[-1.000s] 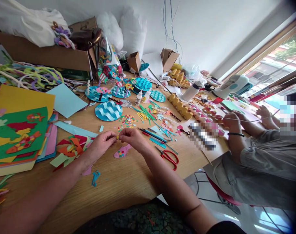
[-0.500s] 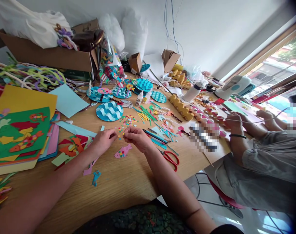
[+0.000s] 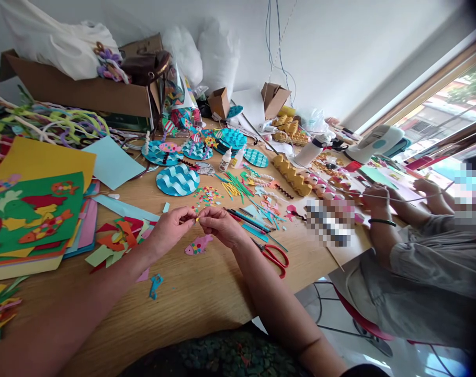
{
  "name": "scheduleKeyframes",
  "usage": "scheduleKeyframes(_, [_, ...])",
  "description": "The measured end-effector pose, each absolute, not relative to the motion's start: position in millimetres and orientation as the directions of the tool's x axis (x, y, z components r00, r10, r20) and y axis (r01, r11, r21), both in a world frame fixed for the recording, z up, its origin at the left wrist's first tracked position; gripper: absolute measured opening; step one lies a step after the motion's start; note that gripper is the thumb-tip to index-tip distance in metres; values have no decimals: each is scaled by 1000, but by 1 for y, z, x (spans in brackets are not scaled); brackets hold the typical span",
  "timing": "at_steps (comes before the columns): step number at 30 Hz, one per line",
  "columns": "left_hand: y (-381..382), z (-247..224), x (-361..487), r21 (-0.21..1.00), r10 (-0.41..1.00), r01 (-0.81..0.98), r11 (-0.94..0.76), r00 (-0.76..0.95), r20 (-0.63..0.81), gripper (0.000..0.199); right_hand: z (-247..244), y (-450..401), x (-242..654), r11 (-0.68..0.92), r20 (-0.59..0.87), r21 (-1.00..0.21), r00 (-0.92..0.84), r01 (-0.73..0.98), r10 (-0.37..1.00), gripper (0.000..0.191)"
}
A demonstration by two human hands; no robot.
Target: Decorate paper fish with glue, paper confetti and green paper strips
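Note:
Fingertip to fingertip, my two hands meet above the table. My right hand (image 3: 218,224) pinches a small yellow paper dot (image 3: 197,220). The fingers of my left hand (image 3: 177,222) are pinched against the dot's other side; whether they grip it too is hard to make out. Just below lies a pink paper fish (image 3: 199,244) with coloured dots on its body. Behind my hands is a scatter of small coloured dots (image 3: 207,196). A blue disc with pale wavy strips (image 3: 177,180) lies farther back.
Red-handled scissors (image 3: 276,259) lie right of my right forearm, beside several pencils (image 3: 249,220). Paper scraps (image 3: 120,238) are at left, near stacked coloured sheets (image 3: 34,220). Glue bottles (image 3: 225,159) stand behind. Another person's hands (image 3: 376,198) are at work on the right.
My left hand has moved right and slightly up, so its fingertips now meet those of my right hand at the yellow dot. The pink fish has stayed in place.

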State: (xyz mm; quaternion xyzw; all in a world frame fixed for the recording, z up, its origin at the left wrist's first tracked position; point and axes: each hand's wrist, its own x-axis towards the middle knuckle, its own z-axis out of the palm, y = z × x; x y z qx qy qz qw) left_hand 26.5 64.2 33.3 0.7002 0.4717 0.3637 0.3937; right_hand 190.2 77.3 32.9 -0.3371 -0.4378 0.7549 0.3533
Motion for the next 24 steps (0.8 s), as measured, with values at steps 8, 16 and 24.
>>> scheduleKeyframes(8, [68,28,24,917,966,372,-144,255,48,17,27,81,195,-381,-201,-875,-493,-298,846,21])
scheduleKeyframes(16, [67,30,30,934,974,331,-135,217,64,28,33,82,203,-543,-139,-713,-669,-444,730,22])
scheduleKeyframes(24, [66,34,41,925,941,293,-240,305,147,19,29,79,201,-532,-115,-748,-712,-396,692,22])
